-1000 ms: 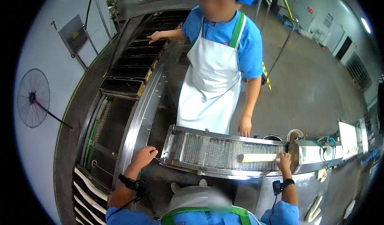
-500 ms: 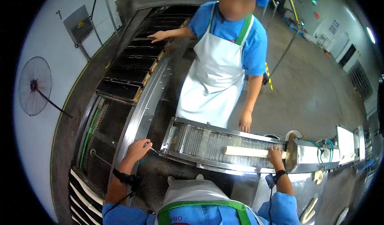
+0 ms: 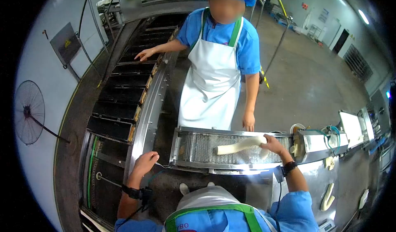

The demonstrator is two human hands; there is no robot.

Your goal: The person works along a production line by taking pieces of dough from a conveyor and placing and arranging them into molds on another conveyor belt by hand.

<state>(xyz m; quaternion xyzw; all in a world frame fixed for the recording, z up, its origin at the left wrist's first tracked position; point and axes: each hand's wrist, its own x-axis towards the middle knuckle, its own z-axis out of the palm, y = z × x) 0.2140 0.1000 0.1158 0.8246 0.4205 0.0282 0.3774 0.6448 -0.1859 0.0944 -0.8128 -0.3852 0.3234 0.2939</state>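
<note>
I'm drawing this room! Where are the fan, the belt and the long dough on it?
Fan (image 3: 28, 111): head view, on its hub.
Belt (image 3: 198, 147): head view, a bare patch of mesh.
Dough (image 3: 240, 145): head view, middle of its length.

Right grip (image 3: 271, 144) curled, left forearm (image 3: 126, 206) forward

Dough (image 3: 238, 146) smooth, matt; conveyor (image 3: 198, 143) metal, glossy; opposite apron (image 3: 210, 87) perhaps plastic.

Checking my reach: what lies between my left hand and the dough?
In the head view, a gap, the metal rim and some mesh belt lie between your left hand and the dough.
</note>
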